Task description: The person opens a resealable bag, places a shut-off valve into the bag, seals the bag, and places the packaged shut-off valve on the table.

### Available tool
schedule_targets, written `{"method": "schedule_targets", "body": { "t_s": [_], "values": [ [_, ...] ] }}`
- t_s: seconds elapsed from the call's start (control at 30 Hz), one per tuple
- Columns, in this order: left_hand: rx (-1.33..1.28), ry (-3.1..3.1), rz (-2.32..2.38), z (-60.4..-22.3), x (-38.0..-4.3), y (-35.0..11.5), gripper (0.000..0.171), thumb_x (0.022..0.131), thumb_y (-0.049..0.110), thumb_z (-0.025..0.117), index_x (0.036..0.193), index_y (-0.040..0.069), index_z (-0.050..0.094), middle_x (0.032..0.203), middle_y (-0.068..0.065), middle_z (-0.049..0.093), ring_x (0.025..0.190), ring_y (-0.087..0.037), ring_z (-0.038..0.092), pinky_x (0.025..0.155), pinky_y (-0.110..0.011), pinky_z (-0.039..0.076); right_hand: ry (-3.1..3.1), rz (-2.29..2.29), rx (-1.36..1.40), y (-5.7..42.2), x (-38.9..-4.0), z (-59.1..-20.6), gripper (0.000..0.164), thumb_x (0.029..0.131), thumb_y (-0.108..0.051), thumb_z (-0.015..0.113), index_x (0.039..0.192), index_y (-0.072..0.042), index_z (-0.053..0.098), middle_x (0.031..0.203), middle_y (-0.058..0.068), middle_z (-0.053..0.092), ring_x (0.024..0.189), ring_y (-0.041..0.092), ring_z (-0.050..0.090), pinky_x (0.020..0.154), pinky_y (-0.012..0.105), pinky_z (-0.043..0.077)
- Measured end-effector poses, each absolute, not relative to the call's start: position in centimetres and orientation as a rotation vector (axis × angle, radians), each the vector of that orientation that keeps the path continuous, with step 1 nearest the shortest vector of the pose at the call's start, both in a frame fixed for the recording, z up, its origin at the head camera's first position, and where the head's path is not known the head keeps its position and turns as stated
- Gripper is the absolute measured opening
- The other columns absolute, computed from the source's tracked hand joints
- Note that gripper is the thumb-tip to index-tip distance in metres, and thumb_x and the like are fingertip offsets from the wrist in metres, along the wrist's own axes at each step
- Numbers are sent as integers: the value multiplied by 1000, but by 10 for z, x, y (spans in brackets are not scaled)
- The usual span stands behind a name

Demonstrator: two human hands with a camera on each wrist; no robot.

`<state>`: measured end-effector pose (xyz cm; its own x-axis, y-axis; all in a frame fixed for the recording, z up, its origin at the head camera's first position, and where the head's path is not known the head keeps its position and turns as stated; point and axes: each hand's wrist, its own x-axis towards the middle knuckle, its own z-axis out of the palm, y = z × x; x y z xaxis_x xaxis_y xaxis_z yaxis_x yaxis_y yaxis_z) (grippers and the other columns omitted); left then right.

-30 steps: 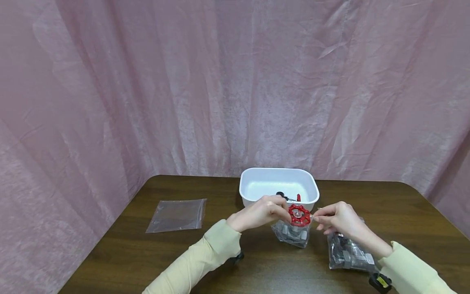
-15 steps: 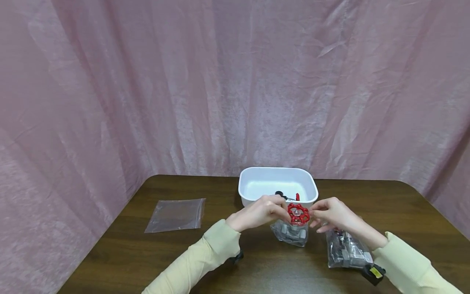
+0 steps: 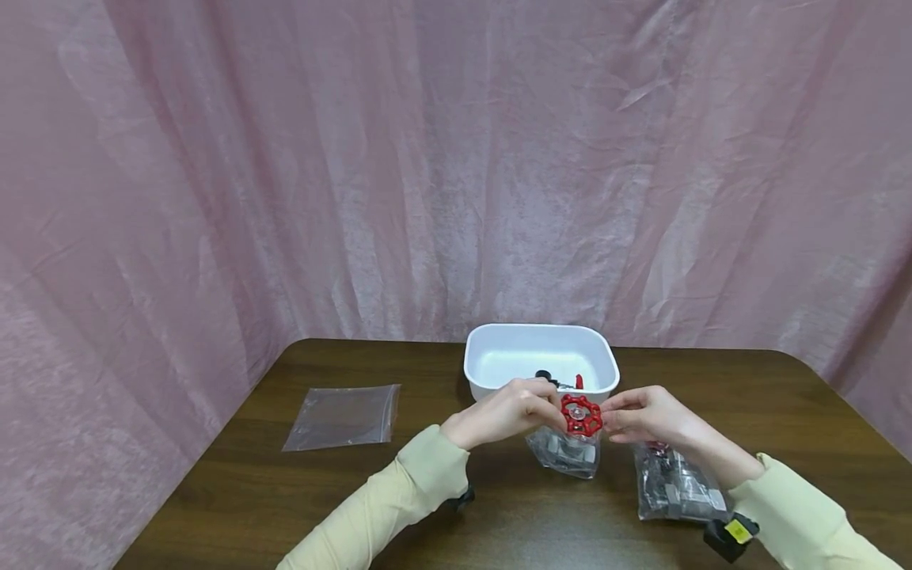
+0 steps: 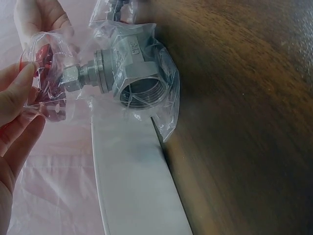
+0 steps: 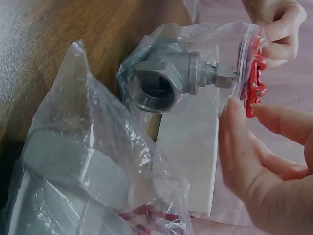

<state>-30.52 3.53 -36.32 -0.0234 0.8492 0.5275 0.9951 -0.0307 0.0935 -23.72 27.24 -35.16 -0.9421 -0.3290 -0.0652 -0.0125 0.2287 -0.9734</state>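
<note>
The right hand (image 3: 651,416) has closed in at three o'clock of the red handwheel (image 3: 582,416), pinching the clear bag (image 5: 210,36); the left hand (image 3: 502,413) pinches at nine. The bagged valve (image 3: 566,450), five o'clock from the white tub (image 3: 541,345), looks better steadied.

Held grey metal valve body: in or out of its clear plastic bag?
In: both wrist views show a clear plastic bag around the grey metal valve body.
</note>
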Motion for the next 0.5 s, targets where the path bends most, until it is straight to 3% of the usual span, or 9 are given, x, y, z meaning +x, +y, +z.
{"method": "schedule_targets", "body": {
  "t_s": [0.13, 0.3, 0.5],
  "values": [
    [-1943, -1947, -691, -362, -305, 35, 10, 79, 7, 70, 85, 15, 73, 82, 8, 53, 77, -1, 45, 71, -9, 35, 2299, -1690, -360, 273, -239, -352, 30, 84, -1, 62, 99, 23, 53, 86, 22, 62, 72, 24, 62, 64, 40, 51],
    [-1951, -1948, -677, -362, -304, 34, 9, 79, 8, 70, 86, 14, 73, 82, 8, 53, 78, -1, 45, 71, -9, 35, 2411, -1639, -333, 272, -240, -358, 19, 83, 3, 62, 90, 20, 59, 76, 22, 62, 63, 21, 62, 57, 37, 52],
    [-1955, -1947, -655, -361, -302, 36, 9, 79, 10, 71, 85, 15, 73, 83, 8, 53, 79, -1, 45, 72, -9, 35, 2392, -1776, -202, 273, -233, -359, 17, 84, 6, 59, 90, 21, 58, 75, 21, 63, 65, 21, 63, 61, 34, 51]
  ]
}}
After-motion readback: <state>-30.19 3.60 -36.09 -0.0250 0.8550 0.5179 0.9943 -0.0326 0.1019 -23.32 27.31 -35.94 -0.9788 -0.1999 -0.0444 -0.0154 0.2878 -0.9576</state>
